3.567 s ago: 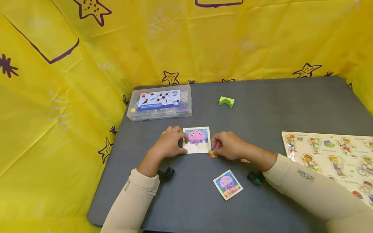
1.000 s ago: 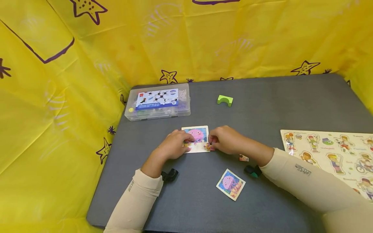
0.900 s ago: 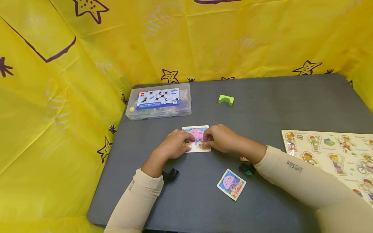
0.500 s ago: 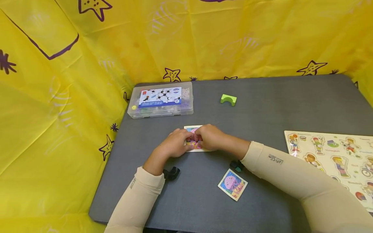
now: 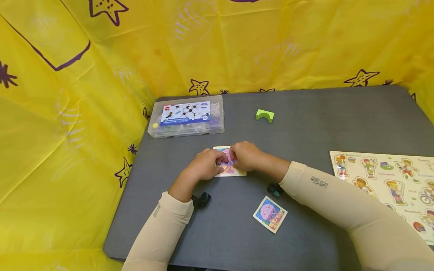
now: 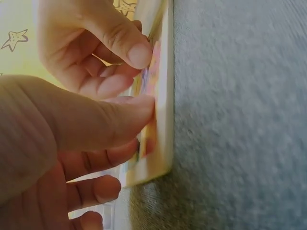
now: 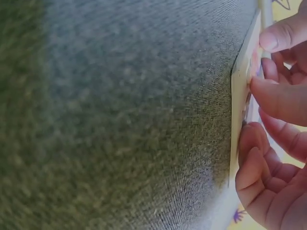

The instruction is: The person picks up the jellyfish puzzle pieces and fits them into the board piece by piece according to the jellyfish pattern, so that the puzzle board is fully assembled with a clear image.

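A small square jigsaw puzzle with a pink jellyfish lies in its pale wooden tray (image 5: 242, 173), partly covered by both hands. My left hand (image 5: 203, 165) is at the left part, its thumb and index finger on an orange-pink puzzle piece (image 6: 151, 124) in the lower row. From the right, my right hand (image 5: 247, 156) holds thumb and index finger at the neighbouring lower piece (image 5: 229, 168). The two thumbs are close together in the left wrist view. Nearer me lies a tilted square jellyfish picture card (image 5: 270, 214).
A clear plastic box (image 5: 186, 116) with a molecule-model label stands at the back left. A green arch block (image 5: 265, 116) lies behind the hands. A large cream board of sports figures (image 5: 383, 177) lies at the right. Yellow cloth (image 5: 237, 45) hangs behind the grey table (image 5: 312, 124).
My right hand has moved left, bringing an orange-pink piece from the table onto the tray's lower row. My left hand has shifted from the tray's left edge onto a piece there.
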Action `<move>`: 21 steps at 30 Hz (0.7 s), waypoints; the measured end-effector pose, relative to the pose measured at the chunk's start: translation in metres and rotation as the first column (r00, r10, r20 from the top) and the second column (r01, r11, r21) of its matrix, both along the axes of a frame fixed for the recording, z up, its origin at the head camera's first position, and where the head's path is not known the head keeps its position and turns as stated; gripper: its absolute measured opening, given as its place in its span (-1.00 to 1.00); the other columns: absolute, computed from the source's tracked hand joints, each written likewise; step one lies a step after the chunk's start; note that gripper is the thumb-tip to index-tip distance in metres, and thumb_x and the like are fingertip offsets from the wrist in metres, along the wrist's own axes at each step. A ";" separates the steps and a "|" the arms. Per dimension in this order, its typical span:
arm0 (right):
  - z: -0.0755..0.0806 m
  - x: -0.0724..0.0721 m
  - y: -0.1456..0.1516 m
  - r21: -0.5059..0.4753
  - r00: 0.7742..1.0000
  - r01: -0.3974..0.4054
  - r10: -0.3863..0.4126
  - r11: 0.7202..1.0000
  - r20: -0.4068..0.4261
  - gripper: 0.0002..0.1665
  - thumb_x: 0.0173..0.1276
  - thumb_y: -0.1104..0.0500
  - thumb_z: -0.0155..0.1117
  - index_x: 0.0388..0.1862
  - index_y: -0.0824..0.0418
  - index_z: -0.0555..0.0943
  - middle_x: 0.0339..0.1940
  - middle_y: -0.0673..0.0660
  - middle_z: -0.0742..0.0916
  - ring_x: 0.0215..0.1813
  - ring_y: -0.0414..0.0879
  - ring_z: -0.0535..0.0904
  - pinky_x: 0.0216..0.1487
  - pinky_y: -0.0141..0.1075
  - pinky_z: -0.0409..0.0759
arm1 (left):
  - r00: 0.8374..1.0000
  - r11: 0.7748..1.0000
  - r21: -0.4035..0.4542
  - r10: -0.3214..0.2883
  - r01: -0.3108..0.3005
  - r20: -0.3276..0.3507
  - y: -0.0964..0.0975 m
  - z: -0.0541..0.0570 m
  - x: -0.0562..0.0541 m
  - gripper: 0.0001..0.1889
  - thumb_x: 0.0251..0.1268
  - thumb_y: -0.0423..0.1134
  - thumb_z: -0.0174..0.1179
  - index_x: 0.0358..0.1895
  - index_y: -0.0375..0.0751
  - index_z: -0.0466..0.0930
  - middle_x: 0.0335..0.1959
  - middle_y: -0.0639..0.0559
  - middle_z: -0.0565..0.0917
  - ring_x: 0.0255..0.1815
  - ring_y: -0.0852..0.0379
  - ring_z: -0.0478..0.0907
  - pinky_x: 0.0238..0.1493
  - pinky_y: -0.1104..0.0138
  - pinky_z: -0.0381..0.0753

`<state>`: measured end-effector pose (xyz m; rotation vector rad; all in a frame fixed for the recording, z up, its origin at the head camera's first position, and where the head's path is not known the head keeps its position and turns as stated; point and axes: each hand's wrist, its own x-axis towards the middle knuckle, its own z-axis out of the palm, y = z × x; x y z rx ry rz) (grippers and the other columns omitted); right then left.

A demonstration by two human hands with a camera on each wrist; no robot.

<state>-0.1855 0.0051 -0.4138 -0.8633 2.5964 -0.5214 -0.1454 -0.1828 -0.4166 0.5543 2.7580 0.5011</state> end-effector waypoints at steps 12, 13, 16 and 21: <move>0.016 0.016 0.061 0.115 1.000 -0.018 0.019 0.993 -0.005 -0.67 0.25 0.06 0.53 -0.09 0.17 0.68 -0.23 0.10 0.65 -0.15 0.01 0.55 -0.03 -0.01 0.55 | 0.983 0.986 0.008 -0.164 0.166 -0.083 0.021 -0.004 -0.002 -0.76 0.31 -0.16 0.37 0.02 0.05 0.71 -0.04 0.03 0.64 0.02 -0.02 0.49 0.10 0.06 0.45; 0.017 0.018 0.071 0.128 1.000 -0.024 0.023 0.991 0.010 -0.64 0.25 0.05 0.54 -0.07 0.18 0.67 -0.21 0.11 0.65 -0.13 0.01 0.55 -0.01 0.00 0.55 | 0.981 0.985 0.005 -0.174 0.175 -0.082 0.022 -0.004 -0.002 -0.76 0.32 -0.16 0.37 0.03 0.05 0.71 -0.04 0.04 0.64 0.02 -0.02 0.49 0.09 0.06 0.45; 0.017 0.028 0.098 0.146 0.999 -0.029 0.024 0.989 0.036 -0.57 0.21 0.04 0.58 -0.03 0.19 0.65 -0.15 0.13 0.64 -0.10 0.02 0.54 0.04 0.02 0.55 | 0.980 0.983 -0.003 -0.185 0.185 -0.080 0.023 -0.006 -0.004 -0.76 0.30 -0.17 0.39 0.02 0.05 0.73 -0.04 0.04 0.64 0.03 -0.02 0.49 0.10 0.06 0.45; 0.015 0.046 0.133 0.094 0.999 0.006 -0.010 0.996 0.037 -0.55 0.08 0.07 0.64 -0.13 0.14 0.61 -0.24 0.08 0.59 -0.22 -0.04 0.49 -0.11 -0.08 0.51 | 0.980 0.982 0.030 -0.184 0.186 -0.077 0.021 -0.008 -0.007 -0.75 0.26 -0.18 0.42 0.00 0.02 0.72 -0.01 0.03 0.67 0.11 -0.04 0.53 0.16 0.03 0.45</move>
